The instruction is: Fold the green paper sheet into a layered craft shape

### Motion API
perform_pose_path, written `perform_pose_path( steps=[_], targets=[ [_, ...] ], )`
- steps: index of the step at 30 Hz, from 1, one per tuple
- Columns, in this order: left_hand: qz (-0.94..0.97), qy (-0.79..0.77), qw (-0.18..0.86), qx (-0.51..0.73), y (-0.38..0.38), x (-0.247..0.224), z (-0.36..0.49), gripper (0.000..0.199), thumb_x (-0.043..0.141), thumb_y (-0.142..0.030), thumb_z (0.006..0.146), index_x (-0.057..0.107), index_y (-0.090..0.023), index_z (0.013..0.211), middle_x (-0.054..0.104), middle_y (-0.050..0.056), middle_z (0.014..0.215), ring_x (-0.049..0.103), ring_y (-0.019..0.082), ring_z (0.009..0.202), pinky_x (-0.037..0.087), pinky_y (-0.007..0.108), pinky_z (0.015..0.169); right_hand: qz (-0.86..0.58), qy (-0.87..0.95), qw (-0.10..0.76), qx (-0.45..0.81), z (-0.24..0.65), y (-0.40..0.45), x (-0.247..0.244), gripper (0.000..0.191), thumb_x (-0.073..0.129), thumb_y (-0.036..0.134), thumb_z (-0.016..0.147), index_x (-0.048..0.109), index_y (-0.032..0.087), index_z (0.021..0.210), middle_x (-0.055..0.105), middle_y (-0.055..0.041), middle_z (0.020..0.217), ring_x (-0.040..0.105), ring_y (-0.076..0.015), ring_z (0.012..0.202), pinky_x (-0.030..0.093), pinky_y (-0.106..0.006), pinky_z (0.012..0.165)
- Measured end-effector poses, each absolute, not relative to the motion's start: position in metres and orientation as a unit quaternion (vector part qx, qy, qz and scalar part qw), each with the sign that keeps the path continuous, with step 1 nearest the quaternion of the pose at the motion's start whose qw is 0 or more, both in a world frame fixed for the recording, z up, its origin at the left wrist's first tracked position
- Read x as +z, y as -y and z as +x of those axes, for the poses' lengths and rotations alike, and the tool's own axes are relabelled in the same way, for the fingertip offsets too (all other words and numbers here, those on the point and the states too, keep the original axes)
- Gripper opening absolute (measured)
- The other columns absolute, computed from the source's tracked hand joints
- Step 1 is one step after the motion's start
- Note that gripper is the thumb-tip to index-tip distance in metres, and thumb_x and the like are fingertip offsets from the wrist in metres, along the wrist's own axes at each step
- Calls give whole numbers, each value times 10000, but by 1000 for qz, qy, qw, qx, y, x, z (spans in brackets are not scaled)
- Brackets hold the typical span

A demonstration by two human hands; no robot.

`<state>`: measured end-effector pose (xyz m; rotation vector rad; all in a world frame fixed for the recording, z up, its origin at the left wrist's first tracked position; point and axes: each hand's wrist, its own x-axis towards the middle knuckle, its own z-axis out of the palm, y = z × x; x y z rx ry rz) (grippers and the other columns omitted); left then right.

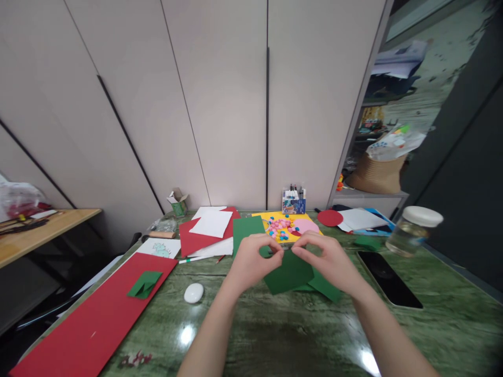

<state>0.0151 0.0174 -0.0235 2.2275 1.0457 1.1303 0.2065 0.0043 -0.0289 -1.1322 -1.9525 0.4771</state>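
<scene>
My left hand (255,262) and my right hand (328,260) are raised over the middle of the table, a small gap between them. Each has thumb and fingertips pinched together; what they hold, if anything, is too small to make out. Just beneath the hands lie dark green paper pieces (290,273), overlapping one another. A taller green sheet (247,226) stretches behind my left hand. Beyond my fingertips a yellow sheet (261,214) carries pink, blue and yellow pompom-like balls (280,226) and a pink paper circle (306,226).
Long red card (98,319) bears a folded green paper (145,284) on the left. A white rounded object (194,293) sits nearby. On the right are a phone (389,278) and a lidded jar (412,233). A marker box (294,201) stands against the cabinet.
</scene>
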Motion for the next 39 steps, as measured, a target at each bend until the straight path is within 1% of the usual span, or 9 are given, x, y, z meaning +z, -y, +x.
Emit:
perform_pose_path(
  steps=[3, 6, 10, 13, 16, 21, 26, 33, 39],
  targets=[
    [802, -372, 215, 415, -18, -23, 10, 121, 586, -134, 743, 619, -191, 641, 671, -33, 685, 589, 125, 682, 420, 287, 828, -448, 766, 414, 201, 210, -4, -27, 214, 529, 350, 852, 600, 201, 715, 618, -15, 747, 550, -170, 737, 407, -285, 686],
    [803, -370, 220, 413, -18, -21, 4, 126, 581, -135, 740, 612, -191, 632, 669, -33, 682, 585, 124, 678, 425, 295, 845, -447, 759, 425, 209, 215, -6, -26, 212, 531, 358, 848, 600, 204, 720, 622, -16, 758, 555, -173, 748, 413, -293, 711],
    [794, -385, 223, 415, -19, -17, -8, 114, 564, -141, 738, 609, -189, 644, 666, -23, 699, 590, 132, 689, 447, 293, 798, -462, 741, 445, 196, 228, -8, -25, 211, 561, 385, 819, 606, 208, 712, 632, -24, 770, 564, -200, 804, 418, -308, 737],
    [776, -412, 235, 416, -22, -13, -21, 110, 539, -145, 747, 606, -186, 670, 664, -12, 725, 598, 144, 717, 457, 272, 722, -482, 712, 472, 197, 242, -7, -23, 207, 568, 397, 809, 606, 213, 723, 636, -25, 772, 571, -203, 768, 424, -307, 699],
    [745, -452, 222, 437, -25, -10, -31, 110, 531, -190, 776, 607, -180, 696, 662, 3, 749, 598, 163, 747, 450, 272, 702, -495, 697, 483, 190, 252, -5, -19, 202, 580, 406, 796, 616, 219, 731, 642, -30, 759, 576, -210, 746, 425, -314, 679],
    [748, -434, 211, 456, -17, -9, -15, 115, 533, -219, 823, 629, -188, 768, 671, 6, 818, 600, 159, 799, 444, 268, 743, -473, 742, 433, 193, 236, -1, -16, 198, 563, 373, 817, 617, 212, 715, 651, -26, 784, 580, -198, 768, 423, -311, 724],
    [800, -400, 200, 400, -1, -13, 18, 58, 615, -216, 783, 665, -212, 755, 681, -5, 800, 597, 167, 801, 431, 285, 754, -447, 783, 384, 198, 208, 1, -22, 174, 547, 302, 837, 624, 203, 716, 653, -18, 759, 580, -175, 737, 425, -289, 686],
    [787, -448, 190, 378, -1, -17, 26, 88, 593, -144, 742, 636, -195, 684, 678, -4, 736, 595, 175, 763, 423, 293, 726, -439, 790, 386, 187, 202, -2, -26, 177, 544, 312, 844, 626, 206, 729, 657, -20, 767, 581, -177, 743, 423, -299, 702],
    [792, -418, 218, 388, -3, -13, 16, 124, 555, -113, 721, 601, -191, 637, 651, -18, 691, 588, 152, 711, 431, 270, 701, -438, 782, 408, 174, 207, -1, -24, 212, 527, 351, 850, 614, 210, 717, 641, -26, 751, 568, -184, 740, 426, -308, 691]
  ],
)
